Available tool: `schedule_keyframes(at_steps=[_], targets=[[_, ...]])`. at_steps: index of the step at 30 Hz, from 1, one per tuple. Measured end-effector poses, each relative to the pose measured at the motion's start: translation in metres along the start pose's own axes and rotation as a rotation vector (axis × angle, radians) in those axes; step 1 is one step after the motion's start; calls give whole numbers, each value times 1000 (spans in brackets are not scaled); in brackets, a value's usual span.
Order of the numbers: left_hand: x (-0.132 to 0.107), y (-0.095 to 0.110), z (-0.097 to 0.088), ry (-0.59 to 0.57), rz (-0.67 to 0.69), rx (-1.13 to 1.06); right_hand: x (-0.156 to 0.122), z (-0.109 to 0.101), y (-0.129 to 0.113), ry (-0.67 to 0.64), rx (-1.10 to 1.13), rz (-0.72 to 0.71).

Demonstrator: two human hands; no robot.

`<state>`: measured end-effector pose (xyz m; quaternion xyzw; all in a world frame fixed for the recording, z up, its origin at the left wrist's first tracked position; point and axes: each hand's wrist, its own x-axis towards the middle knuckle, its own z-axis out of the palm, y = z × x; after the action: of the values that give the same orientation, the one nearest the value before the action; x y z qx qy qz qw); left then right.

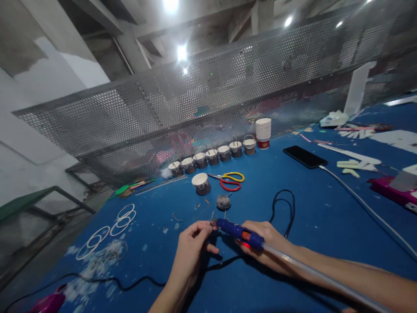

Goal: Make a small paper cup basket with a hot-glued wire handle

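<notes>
My right hand (267, 237) grips a blue hot glue gun (233, 229), with a long clear glue stick (312, 270) sticking out of its back. A red light glows under the gun. My left hand (194, 243) pinches a tiny item right at the nozzle; its kind is too small to make out. Just beyond the nozzle lies a ball of grey yarn (223, 202). A white-topped cup wrapped in grey (201, 184) stands farther back, beside scissors (230, 181) with yellow and red handles.
Several grey-wrapped cups (212, 157) line the back by a perforated metal screen (156, 108), next to stacked paper cups (263, 132). White rings (123, 219) lie left. A phone (304, 156) with a white cable (368, 204) is right. A black cord (120, 286) crosses the blue table (325, 226).
</notes>
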<state>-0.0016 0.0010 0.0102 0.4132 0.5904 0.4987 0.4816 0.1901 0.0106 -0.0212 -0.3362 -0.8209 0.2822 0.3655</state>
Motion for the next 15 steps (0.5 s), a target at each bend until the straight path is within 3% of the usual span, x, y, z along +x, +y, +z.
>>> schedule_keyframes(at_steps=[5, 11, 15], targets=[[-1, 0, 1, 12, -2, 6, 2, -2, 2, -18, 14, -10], [-2, -1, 2, 33, 13, -13, 5, -6, 0, 73, 9, 38], [1, -1, -2, 5, 8, -10, 4, -5, 1, 29, 23, 10]])
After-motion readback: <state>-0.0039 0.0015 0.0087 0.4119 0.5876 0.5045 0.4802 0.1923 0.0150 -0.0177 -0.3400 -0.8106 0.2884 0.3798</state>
